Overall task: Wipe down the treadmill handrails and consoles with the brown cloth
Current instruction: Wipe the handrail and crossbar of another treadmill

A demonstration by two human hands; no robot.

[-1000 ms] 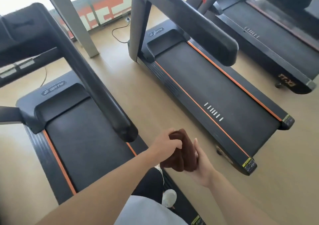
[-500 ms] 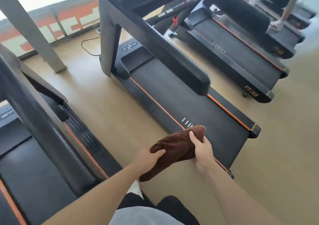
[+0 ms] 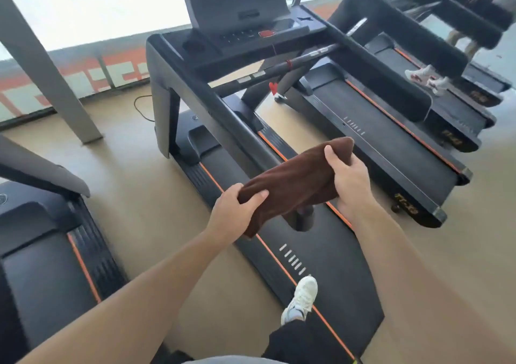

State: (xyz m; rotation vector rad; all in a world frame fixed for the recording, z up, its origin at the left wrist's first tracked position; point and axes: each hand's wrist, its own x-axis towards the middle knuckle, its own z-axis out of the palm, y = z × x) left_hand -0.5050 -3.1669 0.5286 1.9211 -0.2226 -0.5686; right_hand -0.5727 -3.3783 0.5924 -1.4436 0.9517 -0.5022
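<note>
Head view: cloth (image 3: 293, 185) soft, light (likely floppy), pinched endwise by left hand (image 3: 233, 210) and right hand (image 3: 347, 179) fingers (image 3: 329, 152) above handrail (image 3: 245, 143).

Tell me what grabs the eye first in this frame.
The brown cloth, stretched between the left hand and right hand at centre frame, just above the near end of a treadmill handrail. Behind it, the console with its red button stands top centre.

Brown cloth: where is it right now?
Head view, centre: the brown cloth is held between left hand and right hand, over the near end of the middle treadmill's left handrail.
</note>
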